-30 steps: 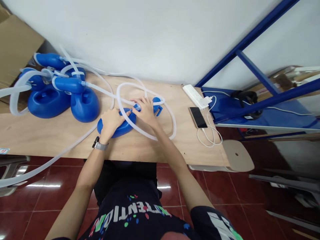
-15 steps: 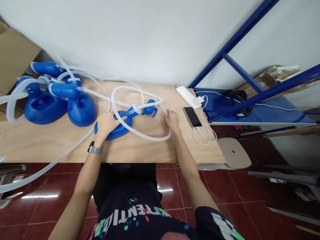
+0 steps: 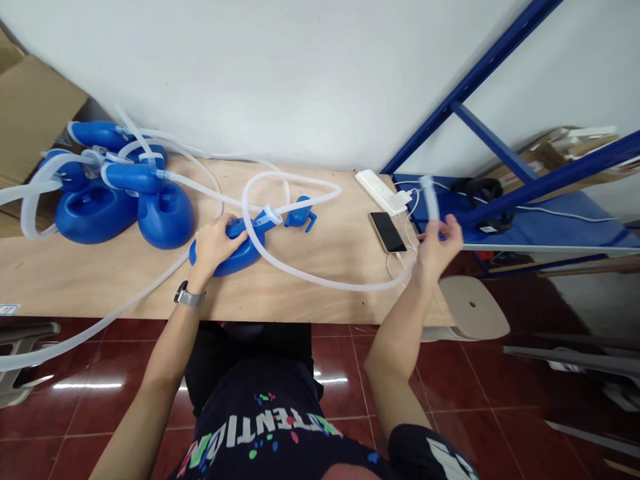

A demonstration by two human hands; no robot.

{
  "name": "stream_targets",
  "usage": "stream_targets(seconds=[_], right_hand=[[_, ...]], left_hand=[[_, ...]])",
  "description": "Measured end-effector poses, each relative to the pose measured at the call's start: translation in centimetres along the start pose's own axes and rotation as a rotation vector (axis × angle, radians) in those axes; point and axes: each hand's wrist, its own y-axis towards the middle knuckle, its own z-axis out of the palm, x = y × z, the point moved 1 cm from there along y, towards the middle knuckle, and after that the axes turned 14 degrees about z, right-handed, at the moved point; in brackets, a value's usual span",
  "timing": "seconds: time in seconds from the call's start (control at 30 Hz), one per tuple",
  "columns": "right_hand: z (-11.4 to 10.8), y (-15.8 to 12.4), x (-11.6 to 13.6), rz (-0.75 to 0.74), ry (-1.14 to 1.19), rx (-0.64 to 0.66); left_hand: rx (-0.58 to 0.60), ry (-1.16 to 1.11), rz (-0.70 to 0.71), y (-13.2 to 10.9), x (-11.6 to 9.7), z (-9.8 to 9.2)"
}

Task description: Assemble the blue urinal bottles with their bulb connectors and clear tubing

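A flat blue bag (image 3: 231, 252) with a blue nozzle (image 3: 299, 215) lies on the plywood table (image 3: 300, 293). My left hand (image 3: 213, 241) presses down on the bag, fingers curled over its top. A clear tube (image 3: 320, 280) runs from the bag's neck in a long loop to the right. My right hand (image 3: 438, 245) is past the table's right end, fingers closed round the tube's free end, which sticks up blurred above it.
Several more blue bags (image 3: 120, 200) with coiled tubes are piled at the table's left. A phone (image 3: 387, 232) on a white cable and a power strip (image 3: 380, 188) lie at the right. A blue metal rack (image 3: 505, 160) stands beyond. A stool (image 3: 473, 310) is below the right corner.
My right hand left the bag's neck, slid right along the tube and has now pulled its end out past the phone, stretching the loop. My left hand stayed on the bag.
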Motion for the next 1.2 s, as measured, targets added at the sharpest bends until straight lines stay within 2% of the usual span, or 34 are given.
stream_targets(seconds=[0.1, 0.2, 0.23, 0.3, 0.4, 0.47, 0.5, 0.53, 0.57, 0.67, 0.77, 0.87, 0.93, 1.03, 1.1, 1.2], right_hand=[[-2.5, 2.0, 2.1, 0.061, 0.161, -0.140], [-5.1, 3.8, 3.7, 0.132, 0.271, -0.274], [-5.7, 4.2, 4.1, 0.151, 0.308, -0.279], [-6.6, 4.3, 4.7, 0.159, 0.362, -0.194], [-6.6, 3.1, 4.7, 0.158, 0.290, -0.032], [-6.1, 1.8, 4.1, 0.148, 0.187, 0.042], [-5.7, 1.0, 3.6, 0.128, 0.144, 0.092], [-5.3, 0.2, 3.0, 0.098, 0.108, 0.153], [-4.9, -0.7, 2.3, 0.063, 0.076, 0.218], [-3.4, -3.4, 0.1, 0.006, 0.011, 0.346], [-1.7, -6.1, -1.5, -0.028, -0.040, 0.443], [-0.5, -8.1, -2.0, -0.195, -0.147, 0.557], [0.0, -9.0, -1.9, -0.312, -0.221, 0.591], [0.4, -9.7, -1.6, -0.441, -0.309, 0.600], [0.8, -9.9, -1.4, -0.529, -0.380, 0.559], [1.6, -10.0, -1.2, -0.654, -0.458, 0.467]], left_hand=[[-0.135, -0.095, 0.088, -0.2, 0.4, 0.1], [-0.329, -0.056, 0.142, -0.4, 1.1, 0.4], [-0.393, -0.006, 0.166, -0.6, 1.3, 0.6], [-0.460, 0.085, 0.263, -1.6, 1.1, 1.3], [-0.395, 0.057, 0.581, -3.8, -1.1, 3.4], [-0.287, -0.039, 0.804, -5.1, -4.0, 5.0], [-0.217, -0.079, 0.857, -5.3, -5.7, 5.7], [-0.125, -0.099, 0.846, -5.1, -7.5, 6.4], [-0.031, -0.107, 0.773, -4.5, -9.1, 7.0], [0.179, -0.124, 0.425, 0.0, -12.7, 8.5], [0.234, -0.086, 0.221, 5.9, -13.9, 10.2], [0.282, -0.110, 0.144, 10.1, -13.6, 12.0], [0.310, -0.129, 0.141, 11.4, -13.2, 13.0], [0.387, -0.128, 0.164, 11.9, -12.7, 13.8], [0.421, -0.134, 0.167, 11.8, -12.6, 13.9], [0.404, -0.226, 0.109, 11.7, -13.0, 13.0]])
